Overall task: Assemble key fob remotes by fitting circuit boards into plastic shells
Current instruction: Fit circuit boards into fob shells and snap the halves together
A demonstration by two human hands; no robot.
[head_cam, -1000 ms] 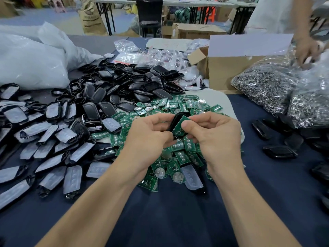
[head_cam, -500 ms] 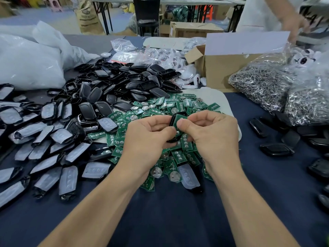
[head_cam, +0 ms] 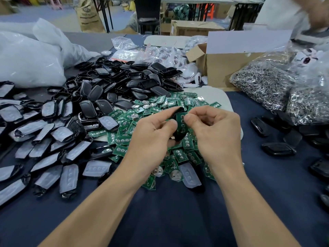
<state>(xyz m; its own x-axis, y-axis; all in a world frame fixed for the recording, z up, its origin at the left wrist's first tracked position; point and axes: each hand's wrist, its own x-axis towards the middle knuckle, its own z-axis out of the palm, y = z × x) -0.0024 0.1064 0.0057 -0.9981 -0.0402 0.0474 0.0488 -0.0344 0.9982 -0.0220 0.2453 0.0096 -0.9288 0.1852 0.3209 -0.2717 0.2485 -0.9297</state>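
My left hand [head_cam: 153, 138] grips a black plastic shell [head_cam: 180, 133], held upright between both hands above the table. A green circuit board [head_cam: 181, 120] lies in the shell's open face, and my right hand [head_cam: 215, 134] pinches it with thumb and forefinger at its upper edge. Beneath my hands spreads a pile of green circuit boards [head_cam: 160, 104]. A heap of black shells [head_cam: 124, 81] sits behind it on the left. Shells with grey button pads [head_cam: 53, 132] cover the left side of the table.
A cardboard box [head_cam: 229, 68] stands at the back right, with bags of metal rings [head_cam: 267, 86] beside it. Finished black fobs [head_cam: 277, 148] lie on the right. White plastic bags [head_cam: 30, 59] sit far left. Another person's arm [head_cam: 320, 13] is at the top right.
The shell has turned more upright in my left hand and the board now sits flatter in it. The other person's hand has lifted away from the bags at the right.
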